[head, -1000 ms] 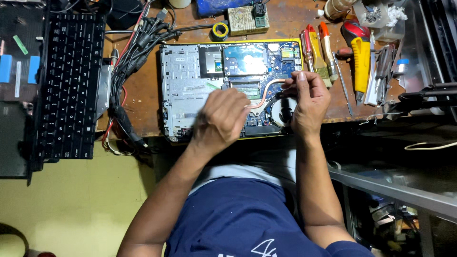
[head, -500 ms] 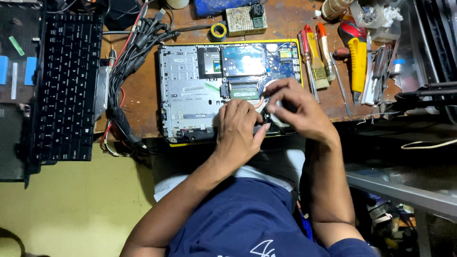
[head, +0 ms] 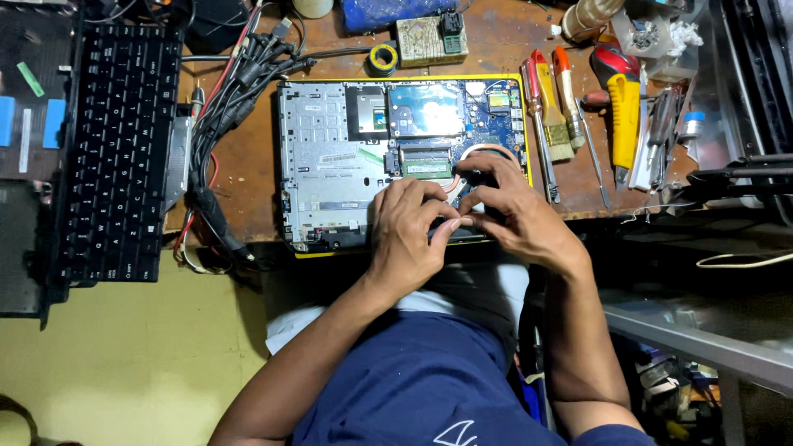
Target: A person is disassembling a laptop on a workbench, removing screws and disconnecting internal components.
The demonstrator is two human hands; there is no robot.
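An opened laptop base (head: pixel 330 165) lies on the wooden bench with its blue circuit board (head: pixel 496 107), drive and memory stick exposed. My left hand (head: pixel 409 227) rests on the near right part of the base, fingers curled. My right hand (head: pixel 508 206) meets it fingertip to fingertip over the fan area near the front edge. A small dark part seems pinched between the fingers of both hands, but the hands hide it.
A black keyboard (head: pixel 120 149) lies at the left beside a bundle of cables (head: pixel 231 91). Screwdrivers, a brush (head: pixel 549 107) and a yellow utility knife (head: pixel 624 116) lie to the right of the laptop. A tape roll (head: pixel 382 58) and a small circuit board (head: pixel 425 40) sit behind it.
Both hands have come closer together and nearer the front edge of the laptop base. My right hand has dropped from the fan area toward my left hand's fingertips.
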